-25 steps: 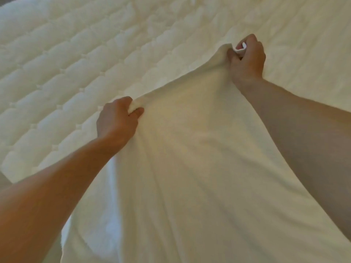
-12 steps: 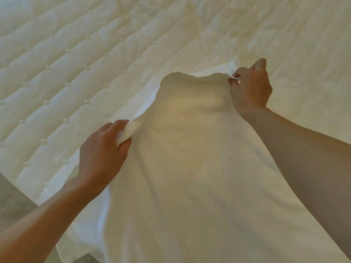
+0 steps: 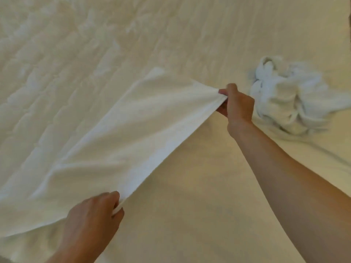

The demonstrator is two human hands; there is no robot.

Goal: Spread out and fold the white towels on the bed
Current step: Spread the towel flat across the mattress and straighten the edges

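Our left hand (image 3: 93, 215) and right hand (image 3: 235, 103) each pinch a towel (image 3: 121, 133) corner; we judge it half-spread, unfolded. A crumpled pile (image 3: 290, 101) waits.

I see a flat white towel (image 3: 121, 133) of soft matt cloth with a faint nap, drawn smooth. To the right, a crumpled white terry towel heap (image 3: 290, 103) looks thicker and fluffier. Beneath them, the cream quilted bed cover (image 3: 57, 44) is matt fabric, puckered along its stitching.
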